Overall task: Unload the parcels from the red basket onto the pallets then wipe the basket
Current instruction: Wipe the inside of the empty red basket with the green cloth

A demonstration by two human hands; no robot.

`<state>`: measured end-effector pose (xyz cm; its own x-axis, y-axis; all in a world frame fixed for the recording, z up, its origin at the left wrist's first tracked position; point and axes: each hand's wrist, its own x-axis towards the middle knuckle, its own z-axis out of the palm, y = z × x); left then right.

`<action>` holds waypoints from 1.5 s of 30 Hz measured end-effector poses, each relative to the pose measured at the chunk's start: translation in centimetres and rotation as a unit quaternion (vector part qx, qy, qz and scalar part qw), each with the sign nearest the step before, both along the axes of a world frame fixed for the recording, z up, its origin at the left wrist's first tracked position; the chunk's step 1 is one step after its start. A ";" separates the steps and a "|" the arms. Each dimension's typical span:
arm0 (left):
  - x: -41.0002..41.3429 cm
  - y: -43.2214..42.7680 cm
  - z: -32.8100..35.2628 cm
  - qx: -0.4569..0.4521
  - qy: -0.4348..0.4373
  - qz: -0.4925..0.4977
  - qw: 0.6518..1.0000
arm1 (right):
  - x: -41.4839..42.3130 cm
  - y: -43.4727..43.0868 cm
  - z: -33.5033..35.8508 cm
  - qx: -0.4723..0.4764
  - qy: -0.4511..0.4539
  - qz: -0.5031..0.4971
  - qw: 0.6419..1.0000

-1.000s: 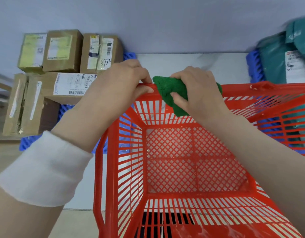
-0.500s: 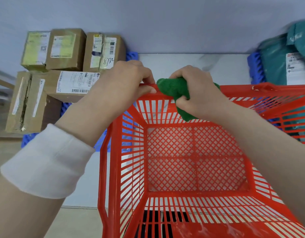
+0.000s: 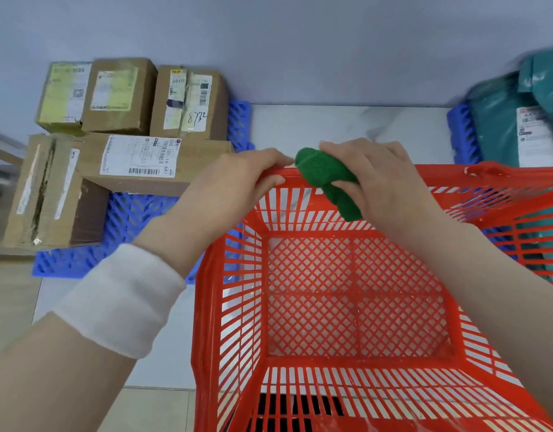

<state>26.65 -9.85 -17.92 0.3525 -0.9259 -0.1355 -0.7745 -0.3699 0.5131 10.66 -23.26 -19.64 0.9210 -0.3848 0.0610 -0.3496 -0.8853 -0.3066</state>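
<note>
left hand (image 3: 234, 182): curled over red basket (image 3: 225, 307) rim | right hand (image 3: 387, 185): clutches green cloth (image 3: 326, 179) just beside it | risk: hard wiping could tip basket past 1-hand brace

Wall (image 3: 300, 42): plain pale grey-blue, fills the top of the frame, evenly and softly lit. Floor (image 3: 347, 126): white tile with faint grey veining, meets the wall at upper centre. Tan tile (image 3: 10, 307) along left edge and lower left. Wooden piece (image 3: 2, 155) at far left edge, blurred, kind unclear.
</note>
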 end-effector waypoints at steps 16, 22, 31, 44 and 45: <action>-1.0 -1.9 -0.7 0.021 -0.081 -0.047 0.995 | -2.1 0.2 -2.6 -0.114 -0.086 -0.072 0.987; -1.2 -1.8 -0.8 0.023 -0.102 -0.037 0.994 | -7.9 -2.9 -4.1 -0.214 -0.108 -0.077 0.968; -1.9 -4.2 -1.2 0.009 -0.087 -0.083 0.993 | -12.9 3.3 -9.2 0.168 -0.083 -0.284 0.940; -2.5 -4.2 -1.5 0.028 -0.183 -0.090 0.979 | -4.6 7.7 -18.7 0.144 0.019 -0.535 0.832; -2.5 -4.2 -1.5 0.024 -0.189 -0.090 0.978 | -4.0 9.0 -18.6 0.147 0.011 -0.492 0.858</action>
<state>24.13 -14.09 -19.44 0.2181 -0.9733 -0.0719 -0.9601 -0.2272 0.1630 6.67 -14.30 -38.24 0.1406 -0.9726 -0.1854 -0.8915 -0.0429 -0.4509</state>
